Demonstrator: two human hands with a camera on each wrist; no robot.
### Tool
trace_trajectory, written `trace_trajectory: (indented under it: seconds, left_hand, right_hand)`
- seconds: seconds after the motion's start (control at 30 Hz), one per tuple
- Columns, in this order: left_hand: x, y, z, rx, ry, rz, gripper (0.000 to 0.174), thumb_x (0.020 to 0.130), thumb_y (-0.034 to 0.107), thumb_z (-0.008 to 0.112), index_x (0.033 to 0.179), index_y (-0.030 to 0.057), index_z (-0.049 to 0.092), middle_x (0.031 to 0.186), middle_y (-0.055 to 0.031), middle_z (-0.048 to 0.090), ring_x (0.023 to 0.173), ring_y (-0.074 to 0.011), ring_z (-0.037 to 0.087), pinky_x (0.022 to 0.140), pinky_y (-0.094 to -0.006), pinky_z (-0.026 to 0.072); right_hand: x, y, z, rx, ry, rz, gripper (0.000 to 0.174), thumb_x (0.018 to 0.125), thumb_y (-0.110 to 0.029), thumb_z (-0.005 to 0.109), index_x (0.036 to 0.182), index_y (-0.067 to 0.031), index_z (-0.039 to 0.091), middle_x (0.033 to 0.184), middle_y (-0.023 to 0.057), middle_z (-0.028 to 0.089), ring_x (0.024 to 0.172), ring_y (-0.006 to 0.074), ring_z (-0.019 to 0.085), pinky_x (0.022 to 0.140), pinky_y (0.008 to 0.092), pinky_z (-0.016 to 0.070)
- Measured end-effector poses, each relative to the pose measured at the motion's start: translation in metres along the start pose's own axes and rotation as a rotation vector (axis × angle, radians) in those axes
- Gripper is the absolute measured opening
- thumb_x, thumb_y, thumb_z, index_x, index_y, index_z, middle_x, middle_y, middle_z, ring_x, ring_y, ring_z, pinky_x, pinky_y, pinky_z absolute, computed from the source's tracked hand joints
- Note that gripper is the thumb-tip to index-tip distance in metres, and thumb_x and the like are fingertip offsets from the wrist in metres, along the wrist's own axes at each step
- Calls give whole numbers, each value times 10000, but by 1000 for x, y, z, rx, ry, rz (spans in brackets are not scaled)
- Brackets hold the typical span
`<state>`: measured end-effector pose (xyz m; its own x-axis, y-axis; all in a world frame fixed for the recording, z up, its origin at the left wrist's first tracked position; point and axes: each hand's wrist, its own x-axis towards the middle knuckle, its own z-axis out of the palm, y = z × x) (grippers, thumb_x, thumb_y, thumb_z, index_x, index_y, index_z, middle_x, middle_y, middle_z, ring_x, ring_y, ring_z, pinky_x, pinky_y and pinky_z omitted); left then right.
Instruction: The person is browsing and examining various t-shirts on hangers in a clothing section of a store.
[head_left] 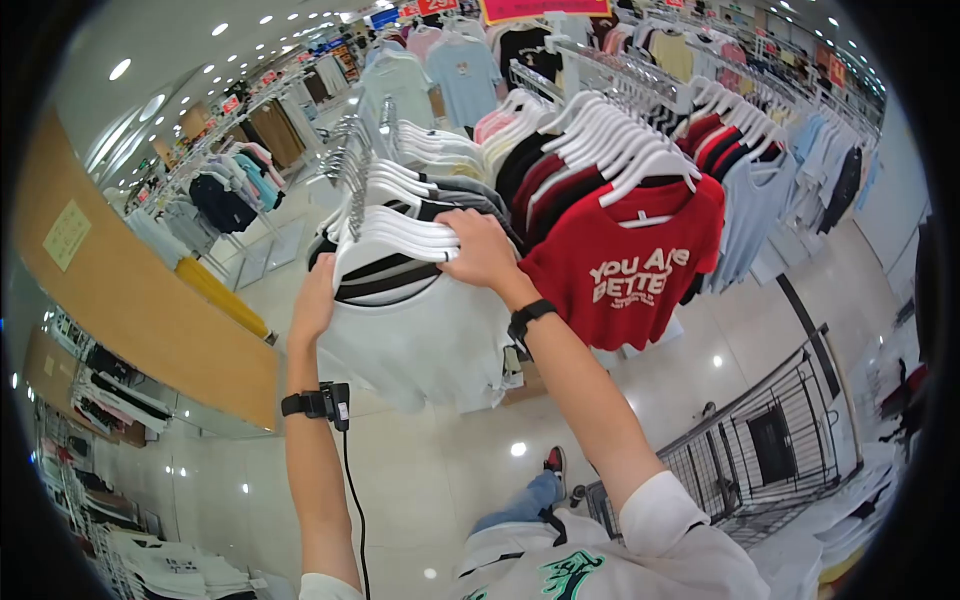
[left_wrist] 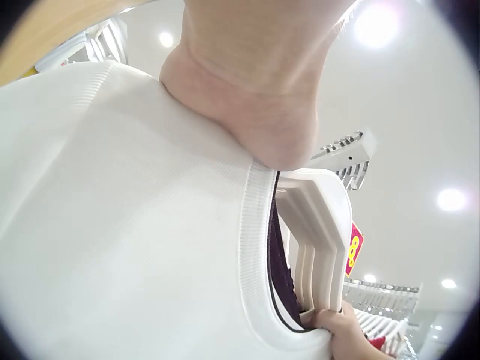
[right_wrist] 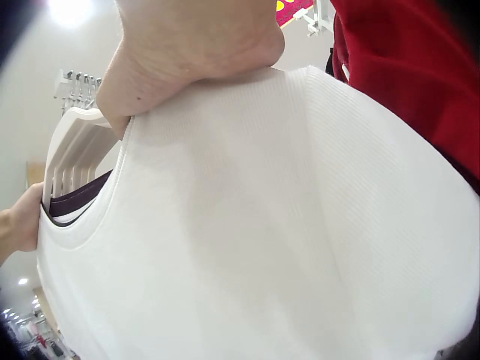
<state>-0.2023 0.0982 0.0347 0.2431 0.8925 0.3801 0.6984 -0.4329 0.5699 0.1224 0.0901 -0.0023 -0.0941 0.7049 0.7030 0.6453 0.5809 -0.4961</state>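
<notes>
A white shirt [head_left: 425, 335] hangs at the front of a row of white hangers [head_left: 400, 236], with darker garments showing inside its neckline. At the left ends of the front hangers, my left hand [head_left: 314, 300] grips the shirt's shoulder. My right hand [head_left: 480, 250] holds the right ends of several hangers bunched together. In the left wrist view the left hand [left_wrist: 247, 97] lies over the white fabric [left_wrist: 135, 210]. The right wrist view shows the right hand [right_wrist: 195, 49] on the other shoulder; its fingertips are hidden.
A red lettered shirt [head_left: 640, 260] hangs just right of the white one, beside a light blue top [head_left: 752, 215]. Metal rails of clothes extend behind. A wooden panel [head_left: 150, 290] stands at the left, and a shopping cart [head_left: 770, 440] at the lower right.
</notes>
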Motion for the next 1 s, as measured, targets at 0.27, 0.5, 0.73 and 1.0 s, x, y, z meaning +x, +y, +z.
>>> trace_trajectory:
  seconds: [0.27,0.5,0.73,1.0]
  left_hand:
    - [-13,27,-2,38,37,-71,514,1134,410,247,1282,59,593,1233,-212,678,1193,-412,598,1030,-440,425]
    - [-3,-27,-4,38,-50,-28,660,1142,464,311,1492,-66,489,1522,-169,540,1415,-255,480,1202,-335,299]
    - [-4,-8,-4,-167,-2,-98,581,1146,436,318,1374,-29,581,1360,-161,635,1259,-249,566,1114,-342,377]
    - [15,-65,-22,-123,-98,12,557,1142,362,354,1522,-30,467,1496,-114,542,1380,-220,476,1188,-333,310]
  right_hand:
    - [-2,-1,-3,-19,-17,0,493,718,-300,795,1166,-130,682,1118,34,694,1101,256,618,997,408,436]
    - [-5,4,3,10,39,-31,499,706,-316,802,1152,-127,684,1090,52,696,1073,274,634,948,421,470]
    - [0,12,9,61,35,5,510,689,-314,811,1152,-137,692,1100,36,704,1093,259,633,986,410,454]
    - [-1,20,26,84,69,6,478,694,-384,781,1101,-146,707,1101,43,697,1115,243,612,972,425,422]
